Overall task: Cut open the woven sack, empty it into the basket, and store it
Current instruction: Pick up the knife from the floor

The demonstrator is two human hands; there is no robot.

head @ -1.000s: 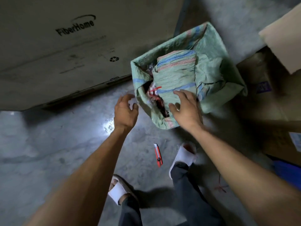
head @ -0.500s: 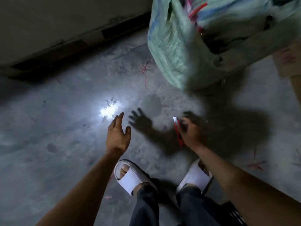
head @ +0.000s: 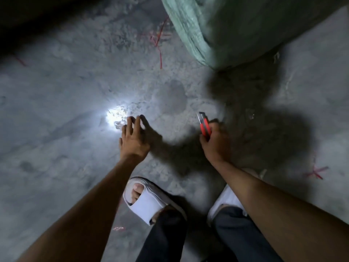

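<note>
The floor (head: pixel 56 114) is grey and rough, and it is dark in the top left corner. A bright white spot of light (head: pixel 116 118) shines on it, a bit left of the middle. The left hand (head: pixel 133 138) is just right of that spot. It holds nothing, and its fingers are spread out and loose, pointing away from the person. Its shadow falls on the floor beside it. Below it is the left foot in a white slipper (head: pixel 149 200), with the toes showing at the open front. Dark trousers (head: pixel 166 237) cover the legs at the bottom. Thin red threads (head: pixel 160 46) lie on the floor higher up, near the middle. Next comes the right hand (head: pixel 215 142). Its fingers are curled round a red and black knife (head: pixel 204 126), and the grey tip of the knife points up and away from the person. The other slipper (head: pixel 224 203) is partly hidden under the right arm. A big dark shadow spreads over the floor around this hand. The green sack (head: pixel 236 27) sits at the top right, resting on the floor, well apart from both hands. Only its lower side shows. A small red thread (head: pixel 315 172) lies on the floor far to the right.
</note>
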